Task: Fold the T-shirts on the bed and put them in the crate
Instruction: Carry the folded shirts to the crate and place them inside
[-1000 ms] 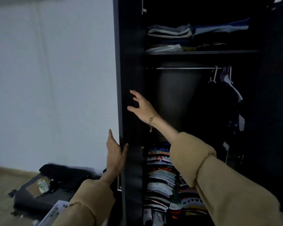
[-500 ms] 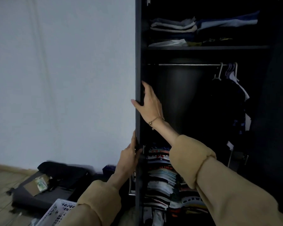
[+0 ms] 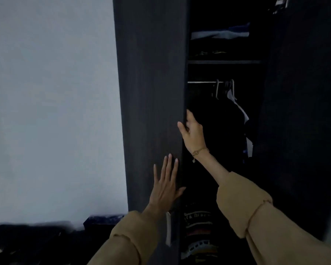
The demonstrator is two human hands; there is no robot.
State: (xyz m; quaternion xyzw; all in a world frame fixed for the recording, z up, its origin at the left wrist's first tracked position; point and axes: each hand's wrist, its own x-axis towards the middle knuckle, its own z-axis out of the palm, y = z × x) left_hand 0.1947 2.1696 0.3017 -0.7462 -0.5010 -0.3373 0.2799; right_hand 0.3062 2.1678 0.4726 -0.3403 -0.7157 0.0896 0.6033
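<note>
A dark wardrobe door (image 3: 151,92) stands partly swung across the opening. My left hand (image 3: 166,188) presses flat on its front face with straight fingers, just above the pale handle (image 3: 168,228). My right hand (image 3: 194,134) grips the door's free edge, thumb on the front and fingers behind it. A stack of folded printed T-shirts (image 3: 199,222) shows low inside the wardrobe. The bed and the crate are out of view.
Folded clothes (image 3: 220,34) lie on the upper shelf, and dark garments on hangers (image 3: 235,111) hang from the rail. The other door (image 3: 304,111) stands open at the right. A pale wall (image 3: 52,111) fills the left, with dark bags (image 3: 36,241) on the floor below.
The door has swung across and now hides the left half of the wardrobe. My left hand moved from the door's edge onto its front. The white crate has dropped out of view.
</note>
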